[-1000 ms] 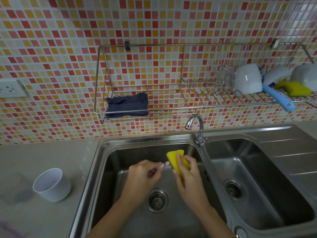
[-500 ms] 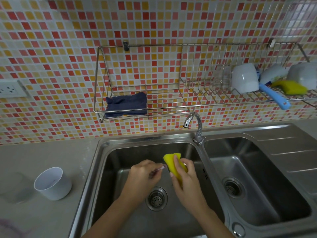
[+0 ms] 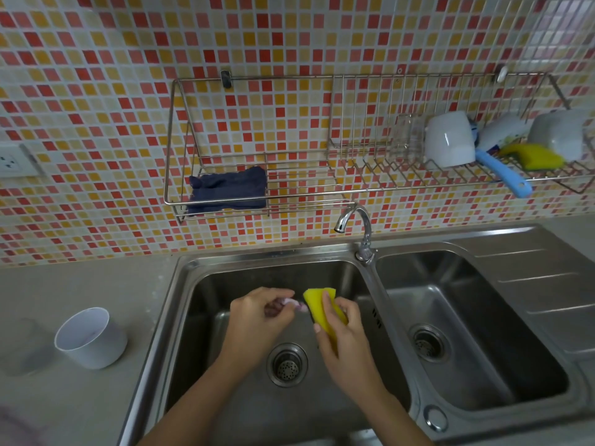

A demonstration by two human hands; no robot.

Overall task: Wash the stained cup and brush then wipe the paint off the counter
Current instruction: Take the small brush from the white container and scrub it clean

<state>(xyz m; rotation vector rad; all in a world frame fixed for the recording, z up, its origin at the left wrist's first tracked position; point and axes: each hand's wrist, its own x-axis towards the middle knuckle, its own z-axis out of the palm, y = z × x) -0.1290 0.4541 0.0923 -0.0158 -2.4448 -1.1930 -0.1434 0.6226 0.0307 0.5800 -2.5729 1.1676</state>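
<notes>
Over the left sink basin (image 3: 199,317), my left hand (image 3: 257,320) grips a small paint brush (image 3: 294,303); only its pale, pink-stained end shows past my fingers. My right hand (image 3: 344,339) holds a yellow sponge (image 3: 317,300) folded against that end. The brush's handle is hidden inside my fist. A white cup (image 3: 91,338) with a faint purple stain inside stands upright on the grey counter (image 3: 80,284), left of the sink. A pinkish paint smear (image 3: 13,426) shows at the counter's bottom left corner.
The tap (image 3: 354,226) stands between the two basins, with no water seen running. A wall rack (image 3: 289,188) holds a dark blue cloth (image 3: 228,191), and at the right a glass, white cups, a blue-handled brush and another yellow sponge (image 3: 534,156). A socket (image 3: 13,160) sits at left.
My hands stayed over the left basin. The sponge has shifted slightly along the brush's end, and my left hand turned a little. The cup has not moved.
</notes>
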